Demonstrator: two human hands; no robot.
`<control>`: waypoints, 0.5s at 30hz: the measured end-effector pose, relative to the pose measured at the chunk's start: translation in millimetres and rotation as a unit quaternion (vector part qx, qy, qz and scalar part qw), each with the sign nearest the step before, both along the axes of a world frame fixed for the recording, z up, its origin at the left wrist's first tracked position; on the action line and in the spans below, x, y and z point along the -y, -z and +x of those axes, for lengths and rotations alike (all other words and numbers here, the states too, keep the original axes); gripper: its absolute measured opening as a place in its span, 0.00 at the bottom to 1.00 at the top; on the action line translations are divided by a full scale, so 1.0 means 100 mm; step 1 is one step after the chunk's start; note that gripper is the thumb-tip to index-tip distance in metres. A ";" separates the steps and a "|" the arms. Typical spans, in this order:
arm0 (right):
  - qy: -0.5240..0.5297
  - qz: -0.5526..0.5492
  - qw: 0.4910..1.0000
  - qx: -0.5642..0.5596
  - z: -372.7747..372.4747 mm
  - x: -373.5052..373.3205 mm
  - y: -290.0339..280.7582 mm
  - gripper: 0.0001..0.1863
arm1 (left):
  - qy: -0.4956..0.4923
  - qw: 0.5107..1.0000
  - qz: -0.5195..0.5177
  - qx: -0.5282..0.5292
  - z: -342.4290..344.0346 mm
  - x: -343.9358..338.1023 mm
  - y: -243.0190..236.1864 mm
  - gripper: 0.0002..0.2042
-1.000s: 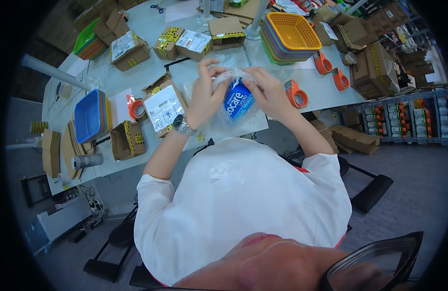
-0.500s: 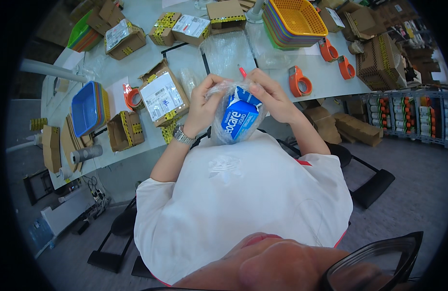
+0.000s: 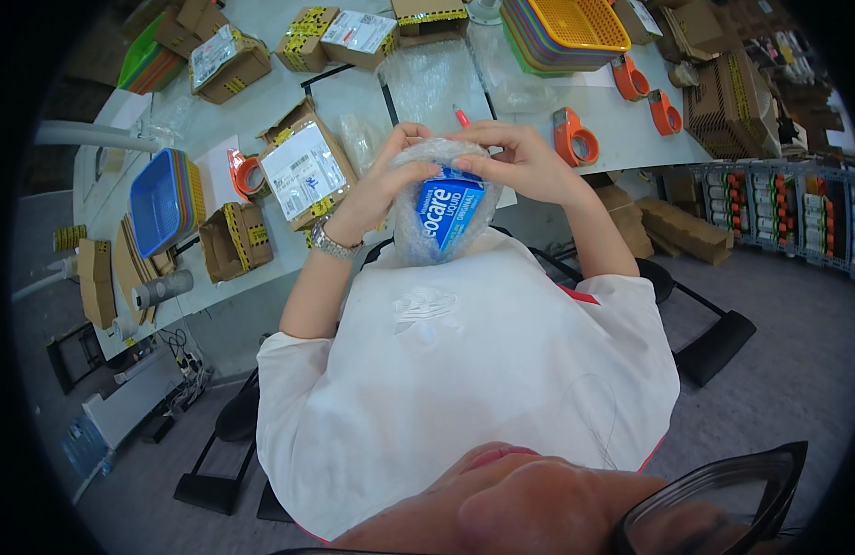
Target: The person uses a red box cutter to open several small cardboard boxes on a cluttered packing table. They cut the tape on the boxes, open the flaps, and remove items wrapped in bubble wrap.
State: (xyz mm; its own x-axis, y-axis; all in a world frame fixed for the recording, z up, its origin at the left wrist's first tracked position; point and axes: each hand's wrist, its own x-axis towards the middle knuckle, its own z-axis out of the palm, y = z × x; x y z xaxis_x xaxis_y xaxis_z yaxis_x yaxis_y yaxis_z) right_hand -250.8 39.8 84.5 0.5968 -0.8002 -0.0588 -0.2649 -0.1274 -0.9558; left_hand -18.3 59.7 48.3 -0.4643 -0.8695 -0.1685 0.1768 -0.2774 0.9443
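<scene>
A blue box (image 3: 450,215) with white lettering sits inside clear bubble wrap (image 3: 413,227), close in front of my chest. My left hand (image 3: 397,171), with a metal watch on its wrist, grips the wrap at its upper left. At the upper right my right hand (image 3: 512,162) has its fingers over the far side and its thumb on the near side. Both thumbs press the folded top edge of the wrap down onto the box. The wrap's far side is hidden behind my fingers. Just beyond my hands lies a red pen (image 3: 461,116).
A labelled carton (image 3: 302,176) and an opened small carton (image 3: 235,242) lie left. Blue stacked baskets (image 3: 159,203) stand farther left, yellow ones (image 3: 575,23) far right. Orange tape dispensers (image 3: 575,139) sit at right. A sheet of bubble wrap (image 3: 427,83) lies ahead.
The wrap's open top, held up and gathered before, is now folded down over the box's upper part. My hands have shifted, thumbs now pressing on the near side.
</scene>
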 end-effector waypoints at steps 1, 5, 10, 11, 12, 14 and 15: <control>-0.013 0.001 1.000 -0.001 0.01 0.01 -0.01 0.17 | 0.016 0.997 0.056 -0.043 0.01 0.00 0.01 0.22; -0.045 -0.019 0.999 -0.006 0.04 0.04 -0.07 0.19 | 0.042 0.985 0.134 -0.106 0.00 0.01 -0.01 0.30; -0.011 -0.112 0.992 -0.049 0.09 -0.07 -0.10 0.20 | 0.069 0.993 0.071 -0.070 0.05 -0.03 -0.06 0.34; -0.004 -0.077 0.997 -0.023 0.10 -0.07 -0.08 0.18 | 0.086 0.994 0.043 -0.054 0.07 -0.04 -0.06 0.36; 0.005 -0.040 0.999 0.003 0.09 -0.07 -0.05 0.17 | 0.095 0.993 0.035 -0.063 0.09 -0.04 -0.06 0.37; -0.007 -0.011 1.000 0.021 0.05 0.01 0.04 0.15 | 0.107 0.990 0.024 -0.084 0.12 -0.04 -0.04 0.38; -0.014 -0.005 0.999 0.039 0.02 0.06 0.10 0.14 | 0.112 0.991 0.015 -0.074 0.14 -0.04 -0.03 0.39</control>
State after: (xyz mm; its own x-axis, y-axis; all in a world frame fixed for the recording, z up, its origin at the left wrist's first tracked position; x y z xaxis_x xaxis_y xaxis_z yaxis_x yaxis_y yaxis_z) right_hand -249.0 33.5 74.5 0.6215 -0.7834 -0.0031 -0.1856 -0.1434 -0.9721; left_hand -4.1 63.3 51.2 -0.6663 -0.7380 -0.1074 0.2446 -0.3524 0.9033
